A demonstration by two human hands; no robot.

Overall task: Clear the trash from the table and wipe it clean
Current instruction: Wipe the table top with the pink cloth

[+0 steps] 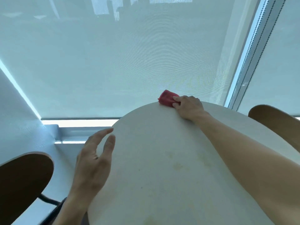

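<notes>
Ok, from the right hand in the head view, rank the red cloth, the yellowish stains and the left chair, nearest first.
1. red cloth, under the right hand at the table's far edge.
2. yellowish stains, mid-table, nearer the person.
3. left chair, off the table, lower left.

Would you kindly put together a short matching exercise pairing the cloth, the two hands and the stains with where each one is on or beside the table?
Things:
1. red cloth
2. right hand
3. left hand
4. yellowish stains

Places:
A. open, at the table's left edge
B. mid-tabletop, nearer the person
C. at the far rim
D. pressing on the cloth

Pairs: 1-C, 2-D, 3-A, 4-B
</notes>
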